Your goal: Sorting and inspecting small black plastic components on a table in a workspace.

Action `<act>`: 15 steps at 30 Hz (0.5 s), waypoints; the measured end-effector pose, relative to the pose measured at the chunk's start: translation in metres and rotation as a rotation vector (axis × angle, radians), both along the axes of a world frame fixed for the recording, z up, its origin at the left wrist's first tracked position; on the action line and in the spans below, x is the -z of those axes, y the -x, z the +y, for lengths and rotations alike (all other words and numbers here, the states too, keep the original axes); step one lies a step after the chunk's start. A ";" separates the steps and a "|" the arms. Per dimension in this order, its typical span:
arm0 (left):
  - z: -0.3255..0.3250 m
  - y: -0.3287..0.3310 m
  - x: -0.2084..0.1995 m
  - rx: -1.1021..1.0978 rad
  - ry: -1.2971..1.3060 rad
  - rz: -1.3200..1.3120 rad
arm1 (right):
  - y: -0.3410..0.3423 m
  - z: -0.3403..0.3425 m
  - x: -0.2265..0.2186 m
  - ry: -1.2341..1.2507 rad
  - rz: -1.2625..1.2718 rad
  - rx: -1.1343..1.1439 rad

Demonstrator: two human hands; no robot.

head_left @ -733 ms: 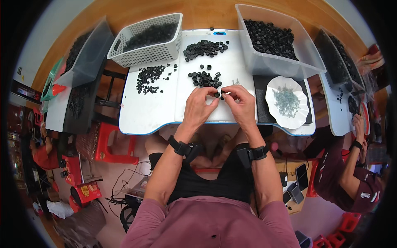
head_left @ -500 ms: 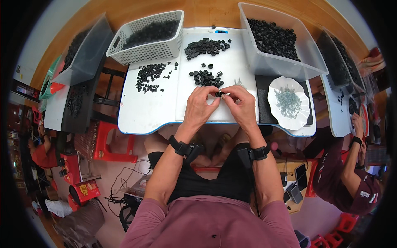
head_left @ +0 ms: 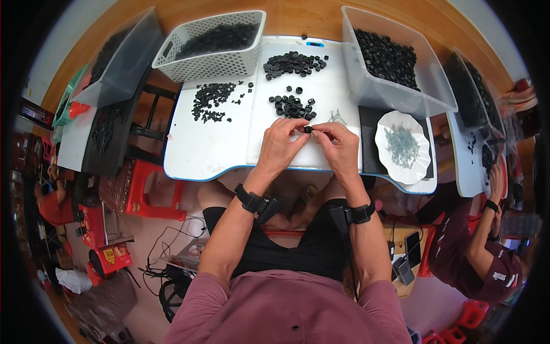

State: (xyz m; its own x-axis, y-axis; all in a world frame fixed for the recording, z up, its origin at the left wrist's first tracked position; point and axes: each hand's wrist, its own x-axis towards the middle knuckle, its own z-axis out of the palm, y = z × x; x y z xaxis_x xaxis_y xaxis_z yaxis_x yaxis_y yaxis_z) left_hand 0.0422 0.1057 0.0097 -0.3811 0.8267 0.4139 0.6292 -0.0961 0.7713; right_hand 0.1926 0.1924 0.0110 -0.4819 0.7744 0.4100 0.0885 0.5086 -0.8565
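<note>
Left of the white dish (head_left: 408, 176), left hand (head_left: 277, 143) and right hand (head_left: 340, 146) pinch nearly closed on a black part (head_left: 307, 129), apparently fitting it, steady alignment probably needed next.

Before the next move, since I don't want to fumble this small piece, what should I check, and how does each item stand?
1. Black part held by the left hand: ok, at the fingertips.
2. Right hand alongside: ok, fingertips at the part.
3. Part's alignment: cannot tell, too small.
4. Black pieces nearby: ok, heaped just beyond the hands.
5. Pale pieces all in the white dish: not ok, some lie loose on the white board.
</note>
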 end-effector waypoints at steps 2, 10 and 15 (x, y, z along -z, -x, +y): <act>-0.001 0.002 0.000 0.006 -0.007 -0.015 | 0.000 0.000 0.001 0.023 0.019 -0.009; -0.001 0.002 0.001 0.051 0.060 -0.121 | 0.000 0.001 0.006 0.108 0.039 0.006; -0.002 0.002 0.001 0.063 0.031 -0.145 | 0.001 0.000 0.004 0.113 0.049 0.010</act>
